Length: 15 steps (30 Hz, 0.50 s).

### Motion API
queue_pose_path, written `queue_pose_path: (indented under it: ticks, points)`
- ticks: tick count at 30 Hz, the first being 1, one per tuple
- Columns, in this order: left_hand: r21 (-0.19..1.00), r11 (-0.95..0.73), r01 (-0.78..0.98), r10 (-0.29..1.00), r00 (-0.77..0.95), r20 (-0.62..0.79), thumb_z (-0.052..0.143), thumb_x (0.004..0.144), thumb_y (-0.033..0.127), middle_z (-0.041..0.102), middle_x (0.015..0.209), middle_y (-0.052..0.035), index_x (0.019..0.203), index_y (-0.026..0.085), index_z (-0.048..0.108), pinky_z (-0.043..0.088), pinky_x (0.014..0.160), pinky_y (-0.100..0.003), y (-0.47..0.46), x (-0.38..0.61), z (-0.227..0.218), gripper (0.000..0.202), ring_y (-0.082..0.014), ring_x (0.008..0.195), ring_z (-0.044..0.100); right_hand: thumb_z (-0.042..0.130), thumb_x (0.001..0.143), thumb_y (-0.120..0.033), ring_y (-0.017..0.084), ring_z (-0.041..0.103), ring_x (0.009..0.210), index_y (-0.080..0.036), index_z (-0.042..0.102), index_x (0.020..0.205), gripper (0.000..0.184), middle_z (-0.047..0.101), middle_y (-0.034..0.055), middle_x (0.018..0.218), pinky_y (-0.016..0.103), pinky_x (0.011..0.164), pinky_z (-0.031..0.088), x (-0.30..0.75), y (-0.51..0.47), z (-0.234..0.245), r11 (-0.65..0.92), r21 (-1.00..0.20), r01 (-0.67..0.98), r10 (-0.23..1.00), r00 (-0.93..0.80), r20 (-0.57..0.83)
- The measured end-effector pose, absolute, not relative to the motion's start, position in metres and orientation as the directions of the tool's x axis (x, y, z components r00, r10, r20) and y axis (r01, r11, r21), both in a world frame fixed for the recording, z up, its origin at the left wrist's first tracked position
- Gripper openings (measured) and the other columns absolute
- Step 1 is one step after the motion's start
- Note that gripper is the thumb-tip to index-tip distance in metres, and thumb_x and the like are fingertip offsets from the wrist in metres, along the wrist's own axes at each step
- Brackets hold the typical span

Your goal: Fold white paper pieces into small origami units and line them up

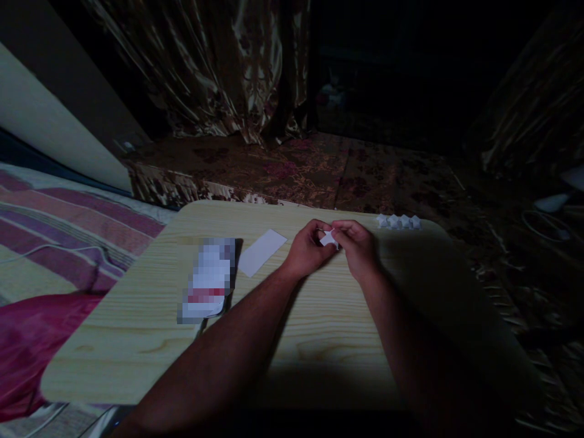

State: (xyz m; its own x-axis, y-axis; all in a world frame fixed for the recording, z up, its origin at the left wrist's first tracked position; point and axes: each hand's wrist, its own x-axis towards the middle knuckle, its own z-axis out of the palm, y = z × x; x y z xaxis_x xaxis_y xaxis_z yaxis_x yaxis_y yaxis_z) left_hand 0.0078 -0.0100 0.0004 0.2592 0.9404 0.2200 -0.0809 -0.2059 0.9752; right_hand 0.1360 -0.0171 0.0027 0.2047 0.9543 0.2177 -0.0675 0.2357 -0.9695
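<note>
Behind the pale desk point(328, 322), dimly lit curtains point(255, 55) are seen. Over its far half, a small white piece point(327, 238) is pinched by the left hand point(305, 250) and right hand point(360, 248), between a flat white sheet point(263, 252) and four peaked white pieces point(394, 222).

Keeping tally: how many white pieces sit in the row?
4, near the table's far right corner, left to right: first piece, second piece, third piece, fourth piece. None looks hidden.

I'm in a home: striped bedding point(73, 222) beside my wooden desk point(146, 298), a gathered curtain point(258, 67) hanging ahead
</note>
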Motion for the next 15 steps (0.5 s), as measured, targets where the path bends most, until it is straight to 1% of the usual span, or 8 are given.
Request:
queue_pose_path:
  ticks: [3, 5, 8, 10, 12, 15]
  points:
    - [0.974, -0.194, -0.117, 0.949, 0.231, 0.217, 0.073, 0.064, 0.022, 0.056, 0.066, 0.0041, 0.096, 0.018, 0.053, 0.036, 0.053, -0.020, -0.0080, 0.0073, -0.0018, 0.038, -0.0079, 0.055, 0.048, 0.068, 0.068, -0.031, 0.014, 0.059, 0.068, -0.018, 0.061, 0.077, 0.017, 0.065, 0.0008, 0.073, 0.027, 0.066, 0.046, 0.1359, -0.0161, 0.0006, 0.226, -0.973, -0.038, 0.951, 0.225, 0.212]
    - [0.972, -0.182, -0.147, 0.958, 0.195, 0.209, 0.073, 0.064, 0.022, 0.054, 0.065, 0.0050, 0.095, 0.019, 0.053, 0.036, 0.054, -0.020, -0.0056, 0.0064, -0.0032, 0.037, -0.0073, 0.054, 0.046, 0.067, 0.068, -0.030, 0.013, 0.057, 0.063, -0.019, 0.059, 0.075, 0.016, 0.062, -0.0011, 0.068, 0.026, 0.062, 0.045, 0.1369, -0.0149, -0.0015, 0.217, -0.975, -0.039, 0.949, 0.241, 0.202]
    - [0.967, -0.142, -0.211, 0.975, 0.141, 0.173, 0.072, 0.064, 0.021, 0.056, 0.066, 0.0045, 0.092, 0.019, 0.054, 0.038, 0.056, -0.021, -0.0023, 0.0049, -0.0043, 0.033, -0.0077, 0.054, 0.048, 0.064, 0.067, -0.026, 0.012, 0.054, 0.057, -0.020, 0.055, 0.074, 0.013, 0.059, -0.0037, 0.061, 0.025, 0.057, 0.042, 0.1380, -0.0138, -0.0036, 0.205, -0.975, -0.081, 0.955, 0.233, 0.181]
    - [0.963, -0.122, -0.242, 0.982, 0.112, 0.153, 0.071, 0.065, 0.021, 0.057, 0.066, 0.0039, 0.089, 0.018, 0.057, 0.039, 0.057, -0.021, -0.0009, 0.0039, -0.0044, 0.028, -0.0078, 0.055, 0.049, 0.063, 0.066, -0.021, 0.011, 0.054, 0.054, -0.020, 0.054, 0.076, 0.014, 0.058, -0.0047, 0.060, 0.024, 0.055, 0.041, 0.1381, -0.0138, -0.0038, 0.202, -0.972, -0.116, 0.960, 0.218, 0.173]
    - [0.960, -0.120, -0.253, 0.984, 0.097, 0.148, 0.070, 0.066, 0.022, 0.057, 0.066, 0.0036, 0.086, 0.017, 0.059, 0.039, 0.058, -0.021, -0.0003, 0.0030, -0.0043, 0.023, -0.0076, 0.056, 0.049, 0.062, 0.064, -0.017, 0.011, 0.053, 0.053, -0.020, 0.053, 0.080, 0.018, 0.060, -0.0049, 0.061, 0.023, 0.053, 0.040, 0.1377, -0.0143, -0.0033, 0.201, -0.969, -0.141, 0.965, 0.199, 0.171]
    - [0.963, -0.121, -0.239, 0.986, 0.086, 0.145, 0.069, 0.067, 0.023, 0.058, 0.065, 0.0031, 0.082, 0.016, 0.063, 0.040, 0.059, -0.021, -0.0005, 0.0022, -0.0038, 0.018, -0.0078, 0.057, 0.050, 0.063, 0.064, -0.016, 0.010, 0.053, 0.052, -0.020, 0.055, 0.088, 0.025, 0.062, -0.0045, 0.064, 0.023, 0.052, 0.041, 0.1371, -0.0157, -0.0020, 0.195, -0.970, -0.143, 0.972, 0.163, 0.172]
